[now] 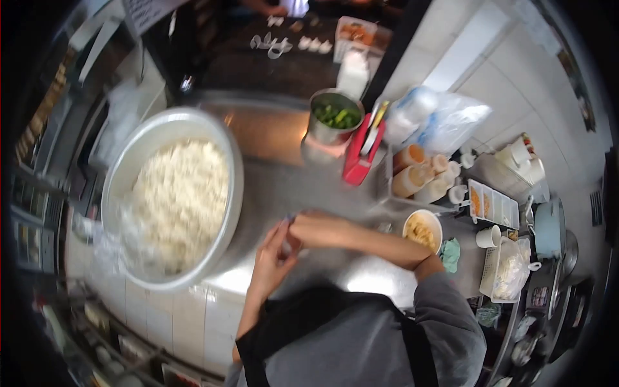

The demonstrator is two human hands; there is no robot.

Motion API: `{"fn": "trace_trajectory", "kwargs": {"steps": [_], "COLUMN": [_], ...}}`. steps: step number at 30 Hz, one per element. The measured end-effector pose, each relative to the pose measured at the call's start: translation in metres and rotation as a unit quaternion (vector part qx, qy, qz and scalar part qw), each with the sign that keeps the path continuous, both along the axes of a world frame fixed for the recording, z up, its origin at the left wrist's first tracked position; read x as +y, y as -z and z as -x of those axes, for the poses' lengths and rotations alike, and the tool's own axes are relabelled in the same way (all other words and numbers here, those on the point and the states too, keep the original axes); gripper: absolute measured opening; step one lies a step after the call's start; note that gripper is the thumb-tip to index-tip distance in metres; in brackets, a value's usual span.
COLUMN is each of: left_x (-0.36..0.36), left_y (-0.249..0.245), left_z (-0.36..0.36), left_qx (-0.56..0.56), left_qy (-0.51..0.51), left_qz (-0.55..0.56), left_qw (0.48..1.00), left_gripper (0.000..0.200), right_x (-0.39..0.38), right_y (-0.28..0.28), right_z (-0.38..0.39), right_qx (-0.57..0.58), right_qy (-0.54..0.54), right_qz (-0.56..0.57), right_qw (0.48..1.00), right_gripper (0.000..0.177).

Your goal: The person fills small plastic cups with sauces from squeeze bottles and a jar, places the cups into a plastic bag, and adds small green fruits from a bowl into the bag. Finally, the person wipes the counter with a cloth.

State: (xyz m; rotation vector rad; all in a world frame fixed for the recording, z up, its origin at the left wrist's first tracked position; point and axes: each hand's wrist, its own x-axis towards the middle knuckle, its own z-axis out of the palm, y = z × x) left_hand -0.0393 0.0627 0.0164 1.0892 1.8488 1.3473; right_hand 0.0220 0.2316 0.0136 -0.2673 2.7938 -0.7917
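Over the steel counter [264, 187], my two hands meet just right of a large metal bowl [236, 174]. White, crumbly food [184, 200] that looks like rice fills much of that bowl. My left hand [272, 257] is closed, its fingers curled toward the right one. Bent at the wrist, my right hand [314, 230] is closed too and touches the left fingertips. Whatever they hold between them is small and mostly hidden; I cannot make it out.
A steel pot of green vegetables [336, 116] stands at the back beside a red tape dispenser [361, 151]. Rightward are a bin of squeeze bottles [412, 180], a bowl of yellowish food [422, 231], a green cloth [450, 255] and a white basket [491, 274]. Clear plastic [122, 251] drapes the big bowl.
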Motion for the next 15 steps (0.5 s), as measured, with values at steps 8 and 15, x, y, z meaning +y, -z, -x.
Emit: {"fn": "trace_trajectory", "kwargs": {"steps": [8, 15], "left_x": [-0.023, -0.022], "left_y": [0.041, -0.001], "left_z": [0.017, 0.003], "left_qx": [-0.003, 0.005], "left_qy": [-0.034, -0.005], "left_qz": [-0.085, -0.008], "left_qw": [0.996, 1.0], "left_gripper": [0.078, 0.069], "right_x": [-0.027, -0.046], "right_y": [0.018, 0.098], "right_z": [0.011, 0.016], "right_qx": [0.176, 0.221], "right_qy": [0.059, 0.068], "right_qz": [0.14, -0.051], "right_qw": [0.973, 0.972], "right_gripper": [0.019, 0.013]}}
